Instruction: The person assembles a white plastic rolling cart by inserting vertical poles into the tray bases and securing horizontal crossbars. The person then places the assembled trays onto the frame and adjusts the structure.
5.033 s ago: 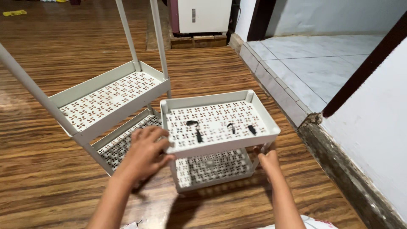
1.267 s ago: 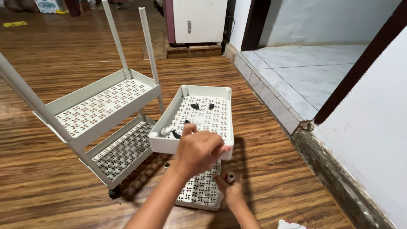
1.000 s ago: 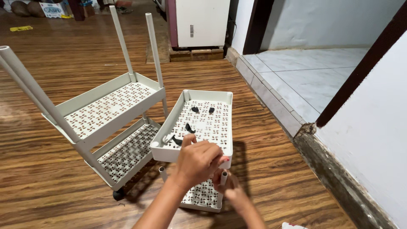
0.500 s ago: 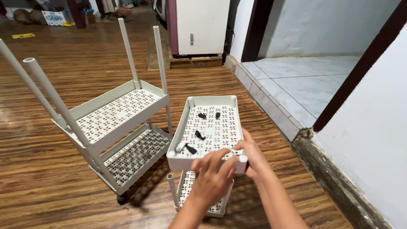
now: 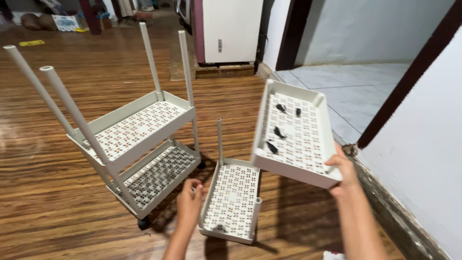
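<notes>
My right hand [image 5: 342, 174] holds a white perforated plastic tray [image 5: 294, 132] up off the floor, gripping its near right corner, thumb on the rim and the fingers closed under the edge; the tray hangs tilted, near end lower, to the right of everything else. Several small black fittings [image 5: 276, 132] lie scattered on its pierced bottom. My left hand [image 5: 189, 204] is down low at the left rim of a second white perforated tray [image 5: 232, 200] that rests on the wooden plank floor [image 5: 57, 207]; the fingers are curled against that rim, though I cannot tell how firmly they grip it. This floor tray has a thin white pole [image 5: 219, 139] standing upright at its far left corner and a short stub post at its near right corner. Just left of it stands a white two-tier cart frame [image 5: 139, 144], leaning, with four long white tubes rising from it and one black caster [image 5: 143, 223] showing at its near bottom corner. Far behind, a white cabinet [image 5: 231, 29] sits on a wooden base, and pale floor tiles [image 5: 351, 91] begin to the right of it.
</notes>
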